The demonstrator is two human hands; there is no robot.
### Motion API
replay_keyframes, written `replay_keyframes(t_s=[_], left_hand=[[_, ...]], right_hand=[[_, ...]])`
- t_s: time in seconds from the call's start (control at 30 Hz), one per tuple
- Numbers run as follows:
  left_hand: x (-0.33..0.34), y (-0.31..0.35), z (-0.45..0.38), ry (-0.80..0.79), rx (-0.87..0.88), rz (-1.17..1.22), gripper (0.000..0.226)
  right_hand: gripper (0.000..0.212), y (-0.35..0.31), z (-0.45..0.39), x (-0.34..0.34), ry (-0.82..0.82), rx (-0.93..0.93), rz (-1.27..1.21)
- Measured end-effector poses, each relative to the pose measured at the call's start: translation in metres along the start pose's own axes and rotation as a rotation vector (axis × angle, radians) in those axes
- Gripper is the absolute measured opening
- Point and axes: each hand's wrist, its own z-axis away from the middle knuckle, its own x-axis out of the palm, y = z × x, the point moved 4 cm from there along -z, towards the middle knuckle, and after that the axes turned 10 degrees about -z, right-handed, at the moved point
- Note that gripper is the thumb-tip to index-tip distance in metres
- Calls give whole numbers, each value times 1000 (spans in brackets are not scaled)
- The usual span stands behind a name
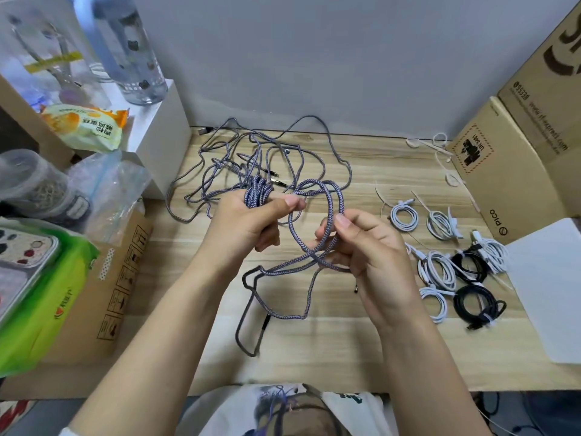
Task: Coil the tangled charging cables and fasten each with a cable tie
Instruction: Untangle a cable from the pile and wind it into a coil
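Braided grey-purple charging cable [317, 247] runs between both hands above the pale wood-grain desk [345, 350]. The left hand [248, 221] grips a wound bundle of it, fingers curled round the turns and thumb pressed along the top. The right hand [367, 247] pinches a loose loop between thumb and forefinger. Slack drops from the hands onto the near desk, ending in a dark plug [265, 322]. Far behind the hands lies a tangled heap of grey braided cables [251, 155].

On the right sit coiled white cables [437, 272] and coiled black cables [476, 302], already tied, with loose white cable ties [437, 149] farther back beside a brown cardboard box [515, 171]. A white sheet [547, 287] is cut off at the right edge. On the left stand a clear water bottle [132, 51], a yellow snack packet [85, 127], a green wipes pack [47, 297] and crumpled plastic bags [107, 190].

The bundle's inner turns are hidden by the left fingers, and individual cables in the heap cannot be told apart.
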Motion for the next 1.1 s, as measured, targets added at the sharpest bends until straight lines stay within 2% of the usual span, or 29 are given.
replay_keyframes(t_s=[0.13,0.27,0.47,0.6,0.73,0.83,0.93,1.0,1.1], left_hand=[[-8,-2,-2,55,-4,-7,9],[-14,-6,-4,103,-33,16,16],[-18,-14,-8,133,-71,1,20],[-23,-17,-9,107,-64,89,14],[-33,-19,-11,124,-79,135,23],[-35,-19,-10,120,-81,119,22],[-31,-20,-9,110,-71,101,21],[-28,-20,-9,109,-59,91,17],[-24,-20,-8,98,-49,75,16]], right_hand=[[14,-2,0,-8,18,9,105],[21,-2,-2,-14,32,17,210],[19,0,-8,-25,129,-21,161],[32,14,-15,-40,173,59,201],[28,28,-19,-57,277,74,247],[24,32,-21,-63,263,38,308],[23,24,-19,-57,288,-108,433],[22,16,-15,-46,305,-210,412],[14,14,-11,-19,156,-161,395]])
